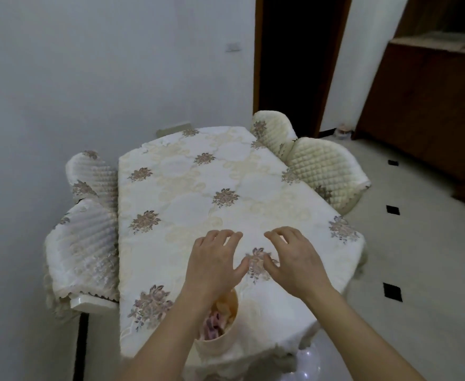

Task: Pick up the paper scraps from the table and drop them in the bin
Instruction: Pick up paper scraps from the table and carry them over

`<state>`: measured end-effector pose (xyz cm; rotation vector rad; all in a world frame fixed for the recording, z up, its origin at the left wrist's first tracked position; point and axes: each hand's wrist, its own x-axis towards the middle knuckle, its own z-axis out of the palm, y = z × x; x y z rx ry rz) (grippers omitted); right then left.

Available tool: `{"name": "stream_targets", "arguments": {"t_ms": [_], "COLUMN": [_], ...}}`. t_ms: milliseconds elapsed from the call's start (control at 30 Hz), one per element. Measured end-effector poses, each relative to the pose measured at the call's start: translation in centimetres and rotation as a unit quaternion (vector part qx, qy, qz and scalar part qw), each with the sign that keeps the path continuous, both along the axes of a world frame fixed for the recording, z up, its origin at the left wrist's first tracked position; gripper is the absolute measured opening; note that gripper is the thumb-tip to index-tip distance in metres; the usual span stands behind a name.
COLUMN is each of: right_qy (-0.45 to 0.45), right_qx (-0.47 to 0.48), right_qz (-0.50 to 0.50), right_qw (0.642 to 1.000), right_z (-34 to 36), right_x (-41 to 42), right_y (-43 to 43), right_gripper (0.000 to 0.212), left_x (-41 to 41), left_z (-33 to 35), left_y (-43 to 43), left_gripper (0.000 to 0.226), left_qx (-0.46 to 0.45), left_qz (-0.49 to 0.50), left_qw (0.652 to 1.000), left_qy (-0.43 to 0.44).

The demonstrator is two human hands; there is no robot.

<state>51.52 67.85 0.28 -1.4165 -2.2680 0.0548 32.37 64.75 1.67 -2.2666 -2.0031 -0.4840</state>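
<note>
Left hand palm down over the near part of the table, fingers spread wide and a little bent at the tips, gripping nothing. Right hand just beside it in the same pose: palm down, fingers fanned and lightly curved, nothing held. Thumbs pointing toward each other, close but apart, with a flower print on the tablecloth between them. Fingertips at or just above the cloth; contact impossible to judge, the tips being blurred.

Under the left wrist, a cream bin, mouth open upward, at the near edge of the table; unclear whether standing on it or just in front of it. Inside, paper scraps, pink and pale yellow, piled loosely and partly hidden by the wrist.

Tablecloth cream with scattered flower bunches, hanging over the table's edges. Quilted covers on four chairs: near left chair and far left chair close against the left side, near right chair and far right chair at the far right corner. Beyond, a dark doorway, a brown wooden cabinet to the right, and a pale floor with small black diamonds.
</note>
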Motion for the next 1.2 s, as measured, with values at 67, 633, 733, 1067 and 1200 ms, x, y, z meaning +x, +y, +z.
{"name": "stream_targets", "arguments": {"t_ms": [67, 633, 733, 1067, 1200], "right_qy": [-0.001, 0.01, 0.01, 0.026, 0.02], "right_qx": [-0.006, -0.026, -0.031, -0.043, -0.052], "right_qz": [-0.049, -0.337, -0.352, -0.349, -0.33], "right_qw": [0.999, 0.941, 0.935, 0.936, 0.942], "right_z": [-0.2, -2.1, -2.8, -4.3, -3.7], "right_x": [2.5, 21.9, 25.4, 41.6, 48.0], "right_y": [-0.8, -8.7, -7.8, 2.0, 6.7], "right_gripper": [0.041, 0.042, 0.043, 0.039, 0.04], "left_x": [2.0, 21.7, 25.4, 41.5, 47.8], "left_z": [-0.2, -1.7, -2.0, -3.5, -3.4], "left_y": [0.8, 3.8, 5.2, 14.9, 18.6], "left_gripper": [0.052, 0.048, 0.045, 0.051, 0.052], "left_qx": [-0.004, -0.013, -0.001, -0.025, -0.03], "left_qz": [-0.041, -0.281, -0.293, -0.274, -0.255], "left_qw": [0.999, 0.959, 0.956, 0.961, 0.966], "left_qy": [-0.003, -0.007, -0.014, -0.01, -0.014]}}
